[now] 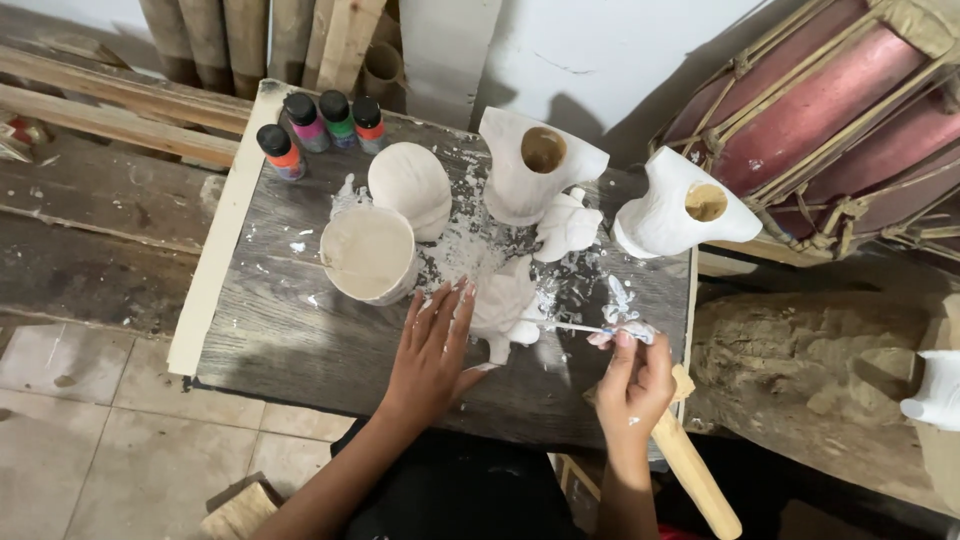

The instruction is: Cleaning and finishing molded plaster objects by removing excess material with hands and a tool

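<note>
Left hand (432,345) lies flat, fingers apart, steadying the white figure (505,300) on the table (300,330); right hand (632,385) fingers pinch a brush (590,328), probably painting it.

Left hand (432,345) flat — right hand (633,385) pinched

Containers with labels: four small paint bottles at the far-left corner of the dark board, standing upright, black caps.

- Front bottle (279,150) — orange band, nearest the pale left edge, slightly apart from the others.
- Pink-banded bottle (305,121), green-banded bottle (338,117), orange-red-banded bottle (368,123) — close together in a row behind it.

Label detail too small to tell. No signs or screens visible.
</note>
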